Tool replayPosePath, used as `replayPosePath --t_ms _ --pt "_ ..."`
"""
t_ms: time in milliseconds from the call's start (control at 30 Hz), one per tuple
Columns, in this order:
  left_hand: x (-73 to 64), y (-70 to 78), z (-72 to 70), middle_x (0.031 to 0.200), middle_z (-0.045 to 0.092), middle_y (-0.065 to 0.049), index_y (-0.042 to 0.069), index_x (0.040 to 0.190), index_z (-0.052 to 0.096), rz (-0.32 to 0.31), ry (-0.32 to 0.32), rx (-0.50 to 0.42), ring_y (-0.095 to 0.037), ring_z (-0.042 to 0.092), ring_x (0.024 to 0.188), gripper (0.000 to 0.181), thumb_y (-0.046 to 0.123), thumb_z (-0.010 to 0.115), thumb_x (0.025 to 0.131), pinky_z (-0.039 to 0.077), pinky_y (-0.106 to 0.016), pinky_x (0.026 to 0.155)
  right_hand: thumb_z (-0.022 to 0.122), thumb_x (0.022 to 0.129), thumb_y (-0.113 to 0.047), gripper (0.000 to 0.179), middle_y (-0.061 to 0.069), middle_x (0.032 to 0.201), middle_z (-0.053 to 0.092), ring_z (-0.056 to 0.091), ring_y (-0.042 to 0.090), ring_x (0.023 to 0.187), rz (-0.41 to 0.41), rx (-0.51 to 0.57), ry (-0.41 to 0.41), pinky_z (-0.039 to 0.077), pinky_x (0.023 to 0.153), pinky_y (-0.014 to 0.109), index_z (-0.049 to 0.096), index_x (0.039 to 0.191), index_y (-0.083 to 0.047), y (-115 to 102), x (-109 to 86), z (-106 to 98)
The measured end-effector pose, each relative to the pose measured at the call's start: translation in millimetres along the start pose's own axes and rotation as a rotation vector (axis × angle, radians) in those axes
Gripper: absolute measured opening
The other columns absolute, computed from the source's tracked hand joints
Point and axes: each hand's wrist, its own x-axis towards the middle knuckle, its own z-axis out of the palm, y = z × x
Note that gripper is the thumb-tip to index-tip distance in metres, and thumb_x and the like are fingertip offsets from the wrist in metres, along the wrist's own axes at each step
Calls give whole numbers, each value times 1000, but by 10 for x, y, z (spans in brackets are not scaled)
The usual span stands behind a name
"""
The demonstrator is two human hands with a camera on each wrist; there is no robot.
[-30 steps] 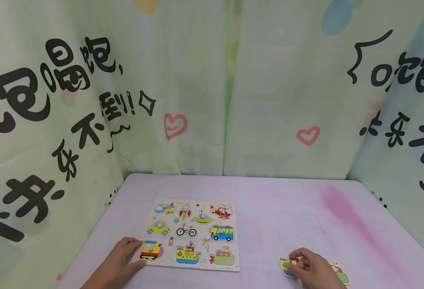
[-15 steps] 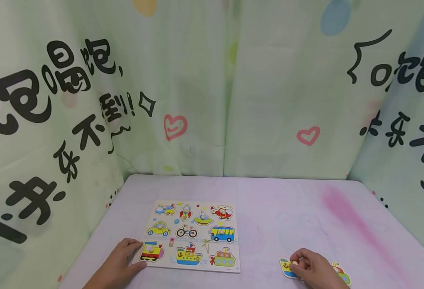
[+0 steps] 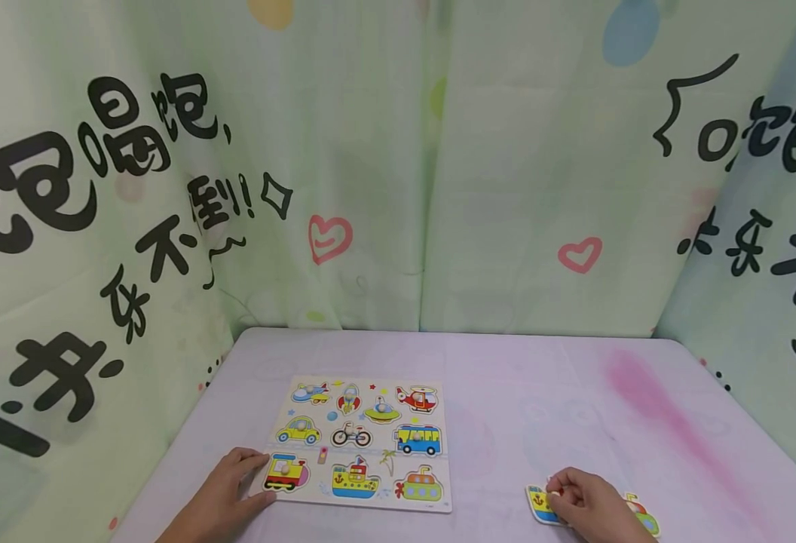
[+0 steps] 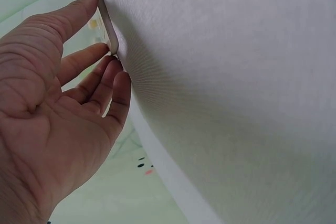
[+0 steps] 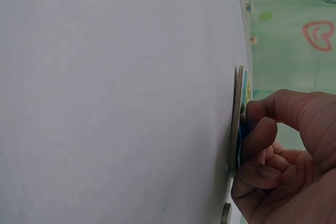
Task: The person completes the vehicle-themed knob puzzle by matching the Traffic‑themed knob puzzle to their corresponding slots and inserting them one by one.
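Note:
A wooden peg puzzle board [image 3: 364, 475] lies flat on the table, printed with vehicles. My left hand [image 3: 218, 494] is at its near left corner, fingers and thumb touching the edge. In the left wrist view the thumb [image 4: 79, 17] is fairly straight against the board edge [image 4: 106, 22], the fingers slightly bent beside it. Right of the board, my right hand [image 3: 591, 505] pinches a yellow and blue ship puzzle piece [image 3: 539, 504] from above. Seen by the right wrist camera, the ship piece lies close along the tabletop; the fingertips cover part of its face.
A green submarine puzzle piece [image 3: 644, 515] lies just right of my right hand, partly hidden by it. On the board are a train [image 3: 283, 472], a bus [image 3: 417, 440] and several other vehicle pictures. Printed curtains [image 3: 506, 188] stand behind the table [image 3: 506, 392] and at both sides.
Almost nothing differs. Both hands keep their places, left at the board's corner and right on the ship piece; the whole view has shifted very slightly.

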Motion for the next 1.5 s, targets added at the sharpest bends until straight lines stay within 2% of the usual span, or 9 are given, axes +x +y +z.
replayPosePath --t_ms 267,467,767,1000,1233,1500 --pt "22 4 -8 126 58 -7 -2 130 66 0 -8 15 -28 55 120 65 34 87 80 46 -55 108 64 100 -18 21 0 70 53 47 8 61 -7 139 6 40 56 21 63 107 2 21 -88 -22" --pt "34 -5 8 126 58 -8 -1 131 66 -14 -15 4 -28 55 119 66 34 88 80 47 -56 107 65 99 -21 25 1 72 61 54 11 65 0 183 -1 44 57 21 63 108 3 -50 -106 6" --pt "38 -19 27 126 58 -6 0 131 66 -17 -8 -4 -26 55 119 66 35 88 79 47 -55 108 66 99 -20 24 2 71 63 53 12 61 -49 215 -50 46 56 23 64 108 3 -176 -79 86" --pt "43 -23 23 126 58 -7 0 131 66 -22 -16 -5 -27 55 118 66 36 87 80 47 -56 107 62 102 -20 25 1 71 61 51 14 63 -53 258 -129 44 55 23 62 107 4 -253 -60 206" --pt "36 -44 31 126 58 -7 0 130 67 -8 -11 2 -29 55 120 64 34 88 79 46 -56 108 64 100 -17 18 0 69 58 53 16 68 -6 261 -138 45 58 22 62 103 0 -403 -38 412" --pt "51 -32 37 125 59 -7 0 129 67 -13 -9 13 -29 55 120 65 34 89 77 47 -56 107 65 99 -16 15 -1 69 56 51 15 67 -60 268 -216 42 57 20 62 100 -1 -561 -32 552"
